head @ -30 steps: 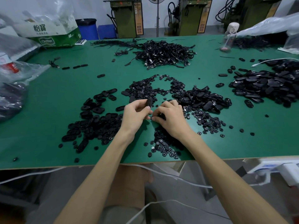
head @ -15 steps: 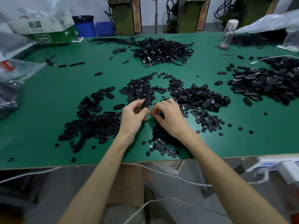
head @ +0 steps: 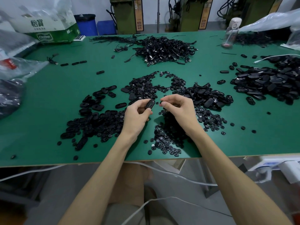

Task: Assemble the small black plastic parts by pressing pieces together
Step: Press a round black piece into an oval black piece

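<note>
one oval shell in left hand, small piece in right hand.

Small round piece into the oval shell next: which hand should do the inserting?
Right, likely. The left hand grips the oval shell. The right hand sits just beside it, fingertips pinched, above the heap of small round pieces. What it pinches is too small to tell.

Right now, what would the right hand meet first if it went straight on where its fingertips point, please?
Probably the black oval piece gripped by the left hand; the right hand points at it across a small gap, depth unclear.
</note>
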Demonstrator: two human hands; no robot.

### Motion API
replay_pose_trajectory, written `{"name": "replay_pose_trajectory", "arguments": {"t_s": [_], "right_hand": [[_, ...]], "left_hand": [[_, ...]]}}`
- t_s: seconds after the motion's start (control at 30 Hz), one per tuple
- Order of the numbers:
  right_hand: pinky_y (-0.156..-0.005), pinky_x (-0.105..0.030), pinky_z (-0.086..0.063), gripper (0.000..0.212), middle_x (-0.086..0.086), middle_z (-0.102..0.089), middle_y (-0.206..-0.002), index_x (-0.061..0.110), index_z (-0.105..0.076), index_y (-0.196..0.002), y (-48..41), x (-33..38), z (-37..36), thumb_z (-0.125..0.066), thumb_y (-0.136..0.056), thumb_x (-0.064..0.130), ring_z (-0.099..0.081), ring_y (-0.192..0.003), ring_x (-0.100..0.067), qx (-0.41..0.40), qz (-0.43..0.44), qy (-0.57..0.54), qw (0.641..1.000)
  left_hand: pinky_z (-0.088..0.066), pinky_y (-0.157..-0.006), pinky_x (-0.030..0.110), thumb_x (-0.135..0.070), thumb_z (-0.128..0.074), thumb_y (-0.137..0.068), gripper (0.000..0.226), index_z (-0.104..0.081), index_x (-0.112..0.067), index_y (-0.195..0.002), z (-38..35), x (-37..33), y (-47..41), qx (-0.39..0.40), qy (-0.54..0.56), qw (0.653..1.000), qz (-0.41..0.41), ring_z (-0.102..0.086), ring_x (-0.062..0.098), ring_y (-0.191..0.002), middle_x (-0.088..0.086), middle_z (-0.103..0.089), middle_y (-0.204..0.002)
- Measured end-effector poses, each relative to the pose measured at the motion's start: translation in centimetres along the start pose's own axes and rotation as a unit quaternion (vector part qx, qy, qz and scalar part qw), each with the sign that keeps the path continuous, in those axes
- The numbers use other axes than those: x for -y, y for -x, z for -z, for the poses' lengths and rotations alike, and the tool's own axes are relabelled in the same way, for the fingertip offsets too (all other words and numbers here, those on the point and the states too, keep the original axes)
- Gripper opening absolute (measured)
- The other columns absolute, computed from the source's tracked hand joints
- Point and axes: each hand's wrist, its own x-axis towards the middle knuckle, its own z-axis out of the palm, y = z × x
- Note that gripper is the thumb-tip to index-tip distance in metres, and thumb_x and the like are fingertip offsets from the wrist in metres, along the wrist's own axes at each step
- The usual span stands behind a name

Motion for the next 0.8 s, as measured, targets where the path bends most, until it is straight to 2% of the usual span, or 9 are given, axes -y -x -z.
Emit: {"name": "replay_pose_trajectory", "arguments": {"t_s": [0.1,0.2,0.3,0.43,0.63,0.8], "right_hand": [[-0.091,-0.031,-0.058,0.008,-0.001,-0.08,-0.088,0.012,-0.077,-0.099,0.01,-0.08,0.04,-0.078,-0.09,0.011,-0.076,-0.091,-0.018,0.007,-0.013,-0.026,1.0],[-0.091,-0.03,-0.058,0.008,-0.003,-0.08,-0.087,0.009,-0.076,-0.098,0.08,-0.07,-0.06,-0.078,-0.09,0.009,-0.077,-0.092,-0.02,0.013,-0.022,-0.052,0.998],[-0.091,-0.029,-0.058,0.009,-0.005,-0.08,-0.087,0.007,-0.076,-0.097,0.06,-0.09,-0.09,-0.079,-0.089,0.008,-0.077,-0.091,-0.021,0.015,-0.023,-0.064,0.998],[-0.09,-0.03,-0.059,0.009,-0.005,-0.08,-0.088,0.008,-0.076,-0.096,0.06,-0.19,-0.07,-0.08,-0.088,0.009,-0.077,-0.091,-0.021,0.02,-0.02,-0.069,0.997],[-0.077,-0.022,-0.052,0.004,0.005,-0.076,-0.081,0.018,-0.079,-0.09,-0.13,-0.49,0.06,-0.082,-0.087,0.016,-0.065,-0.076,-0.007,0.02,-0.015,-0.028,0.999],[-0.074,-0.028,-0.051,0.006,0.001,-0.074,-0.078,0.018,-0.08,-0.09,-0.04,-0.32,0.01,-0.082,-0.086,0.015,-0.063,-0.074,-0.009,0.035,-0.014,-0.012,0.999]], "left_hand": [[-0.054,-0.067,0.021,0.0,-0.063,-0.097,0.039,-0.068,-0.021,-0.129,0.14,-0.05,0.05,-0.004,0.014,1.0,-0.014,-0.073,0.015,-0.088,0.004,-0.071,-0.109],[-0.058,-0.069,0.026,0.002,-0.064,-0.095,0.044,-0.067,-0.029,-0.127,0.29,-0.16,0.04,-0.001,0.039,0.999,-0.024,-0.073,0.017,-0.085,0.011,-0.068,-0.103],[-0.056,-0.066,0.024,0.002,-0.068,-0.094,0.034,-0.068,-0.019,-0.121,0.11,-0.07,0.11,0.008,0.04,0.999,-0.024,-0.076,0.014,-0.084,0.013,-0.069,-0.104],[-0.06,-0.066,0.025,-0.001,-0.072,-0.094,0.024,-0.066,-0.006,-0.117,0.02,0.05,0.14,-0.009,0.077,0.997,-0.008,-0.078,0.021,-0.084,0.013,-0.071,-0.109],[-0.061,-0.068,0.026,0.0,-0.064,-0.099,0.017,-0.071,-0.009,-0.111,0.04,0.17,0.1,-0.009,0.098,0.995,0.005,-0.078,0.021,-0.086,0.008,-0.078,-0.097],[-0.063,-0.071,0.029,0.0,-0.063,-0.1,0.015,-0.069,-0.008,-0.112,0.05,0.14,0.05,0.006,0.123,0.992,0.01,-0.079,0.025,-0.087,0.01,-0.079,-0.098]]}}
